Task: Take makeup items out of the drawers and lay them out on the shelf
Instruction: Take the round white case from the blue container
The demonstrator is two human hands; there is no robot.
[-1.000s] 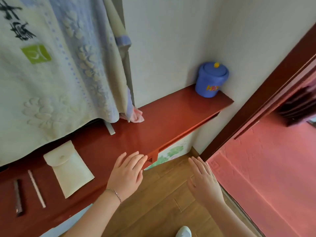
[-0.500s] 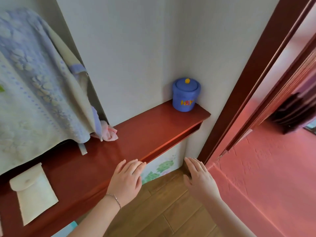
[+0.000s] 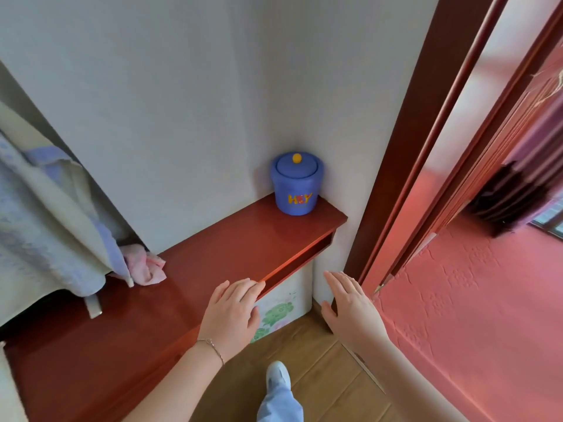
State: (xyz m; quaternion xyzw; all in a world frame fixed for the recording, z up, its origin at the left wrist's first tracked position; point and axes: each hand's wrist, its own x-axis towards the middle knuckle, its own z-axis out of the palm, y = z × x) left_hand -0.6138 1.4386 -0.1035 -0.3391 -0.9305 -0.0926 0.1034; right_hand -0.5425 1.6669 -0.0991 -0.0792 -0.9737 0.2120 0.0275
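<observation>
Hands flat and empty at the red shelf edge

Walls, white and plain, fill the upper view beyond both sets of fingers. Glossy red-brown wooden shelf [image 3: 231, 251] runs from lower left up to the corner; its front lip passes right under the left fingertips, and a dark open slot shows below the lip just past them. Coral-pink textured wall panel [image 3: 475, 300] sits to the outer side of the right hand, with a dark red door frame [image 3: 426, 123] rising beyond the right fingertips. Pale quilted cloth with lilac floral print [image 3: 45, 226] hangs over the shelf, well off to the outer side of the left hand. Wood plank floor [image 3: 320, 360] lies below both palms, and a leg in light blue trousers with a white shoe [image 3: 277, 379] shows between the forearms. White panel with a green plant drawing [image 3: 280, 309] stands under the shelf, between the two hands.

Left hand [image 3: 231, 315]: palm down, fingers [image 3: 243, 290] straight and close together, tips resting at the shelf lip, holding nothing; thin bracelet at the wrist. Right hand [image 3: 350, 309]: palm down in the air, fingers [image 3: 338, 281] extended and slightly spread, holding nothing, near the white wall base.

Blue lidded round pot with a yellow knob and "HEY" lettering [image 3: 297, 184] stands upright in the shelf corner, well beyond the fingertips. Crumpled pink cloth [image 3: 146, 264] lies on the shelf at the hanging cloth's hem. No makeup item can be made out on the visible shelf.
</observation>
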